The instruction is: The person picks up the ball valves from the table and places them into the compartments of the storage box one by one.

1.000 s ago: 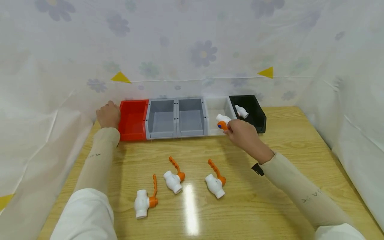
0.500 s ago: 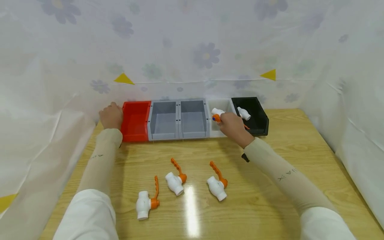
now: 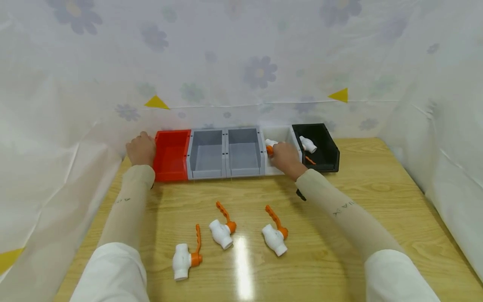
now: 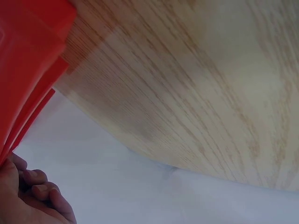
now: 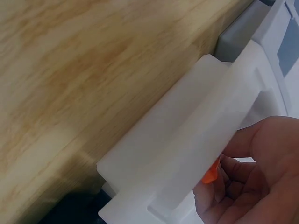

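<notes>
My right hand (image 3: pixel 288 158) reaches into the white bin (image 3: pixel 279 132), its fingers curled round the orange handle of a white ball valve (image 3: pixel 270 143). The right wrist view shows that hand (image 5: pixel 261 172) behind the bin's front lip, with a bit of the orange handle (image 5: pixel 211 172) between the fingers. At the far left, my left hand (image 3: pixel 141 149) grips the side edge of the red bin (image 3: pixel 171 155). Up close in the left wrist view, the left hand's fingers (image 4: pixel 39 186) are curled at the red edge.
Two grey bins (image 3: pixel 206 153) stand between the red and white ones. The black bin (image 3: pixel 327 151) on the right holds a white ball valve (image 3: pixel 308 144). Several ball valves with orange handles lie on the wooden table (image 3: pixel 324 251) in front. Patterned sheeting (image 3: pixel 226 63) hangs behind.
My right hand has moved left and down into the white bin with the ball valve, uncovering more of the black bin. The left hand has stayed at the red bin.
</notes>
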A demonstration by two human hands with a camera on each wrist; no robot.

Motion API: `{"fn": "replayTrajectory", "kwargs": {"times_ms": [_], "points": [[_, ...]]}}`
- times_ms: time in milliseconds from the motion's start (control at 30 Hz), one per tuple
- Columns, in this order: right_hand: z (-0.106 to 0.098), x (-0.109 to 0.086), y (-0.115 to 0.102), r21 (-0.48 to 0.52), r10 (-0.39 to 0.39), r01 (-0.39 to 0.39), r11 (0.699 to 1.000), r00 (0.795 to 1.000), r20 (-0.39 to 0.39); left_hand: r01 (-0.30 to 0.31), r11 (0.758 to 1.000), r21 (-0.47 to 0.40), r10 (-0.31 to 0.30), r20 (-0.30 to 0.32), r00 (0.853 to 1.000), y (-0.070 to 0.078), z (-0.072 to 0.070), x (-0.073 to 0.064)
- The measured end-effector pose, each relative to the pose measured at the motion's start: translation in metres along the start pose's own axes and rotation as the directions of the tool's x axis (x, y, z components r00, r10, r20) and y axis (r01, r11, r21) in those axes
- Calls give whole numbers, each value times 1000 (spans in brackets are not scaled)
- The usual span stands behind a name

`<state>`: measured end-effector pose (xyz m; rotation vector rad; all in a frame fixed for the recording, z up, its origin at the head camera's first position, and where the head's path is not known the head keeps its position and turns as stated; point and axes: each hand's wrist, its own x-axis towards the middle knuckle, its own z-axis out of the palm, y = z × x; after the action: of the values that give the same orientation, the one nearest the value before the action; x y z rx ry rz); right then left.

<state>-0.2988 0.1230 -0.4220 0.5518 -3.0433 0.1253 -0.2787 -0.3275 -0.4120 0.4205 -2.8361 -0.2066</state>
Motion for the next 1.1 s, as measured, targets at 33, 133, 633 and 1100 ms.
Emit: {"fn": "replayTrajectory", "kwargs": {"times_ms": [33, 133, 633, 1100], "points": [[1, 1, 0, 1, 8, -8, 1000, 1000, -2, -3, 1000, 1, 3, 1, 1000, 0, 0, 0], [1, 2, 0, 12, 19, -19, 1000, 1000, -11, -9, 1000, 7, 9, -2, 1000, 1, -1, -1], [10, 5, -3, 107, 74, -75, 991, 997, 13, -13, 1000, 4, 13, -12, 1000, 3, -3, -6], [18, 6, -10, 184, 113, -117, 976, 993, 32, -4, 1000, -5, 4, 1, 1000, -6, -4, -5]]}}
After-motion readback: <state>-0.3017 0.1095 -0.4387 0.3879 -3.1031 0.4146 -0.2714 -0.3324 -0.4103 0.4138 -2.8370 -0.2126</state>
